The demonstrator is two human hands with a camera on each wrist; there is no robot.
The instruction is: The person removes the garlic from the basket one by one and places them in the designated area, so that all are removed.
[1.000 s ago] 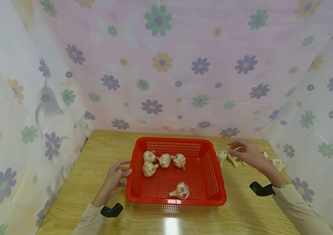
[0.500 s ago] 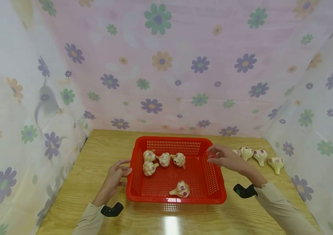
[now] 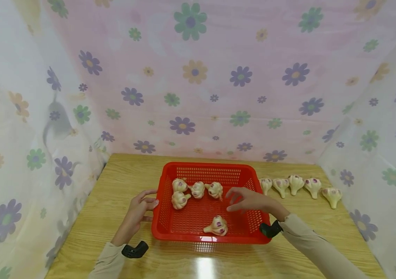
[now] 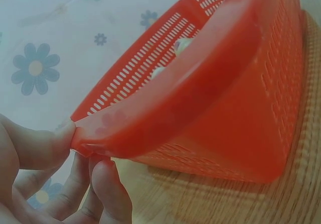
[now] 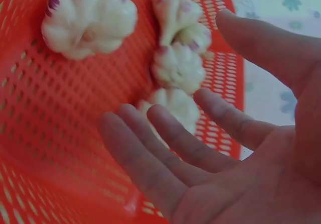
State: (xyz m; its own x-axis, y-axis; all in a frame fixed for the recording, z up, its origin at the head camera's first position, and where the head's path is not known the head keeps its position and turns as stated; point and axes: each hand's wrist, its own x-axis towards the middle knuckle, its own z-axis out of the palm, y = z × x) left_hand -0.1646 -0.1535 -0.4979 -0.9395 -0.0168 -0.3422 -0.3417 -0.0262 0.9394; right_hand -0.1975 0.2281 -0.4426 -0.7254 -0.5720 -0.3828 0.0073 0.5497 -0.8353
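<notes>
With the left hand point(image 3: 137, 212), lower left, pinching the red basket point(image 3: 180, 236) by its rim — showing five ribbed, cream, purple-patched garlic bulbs point(image 3: 219, 226) inside, lower centre. Hovering over the basket's right half with the right hand point(image 3: 251, 200), thumb and fingertips parted — showing five more bulbs point(image 3: 296, 183) on the wooden table point(image 3: 128, 174), lower right.

no text, label, brand, number or sign can be read in any of the views
</notes>
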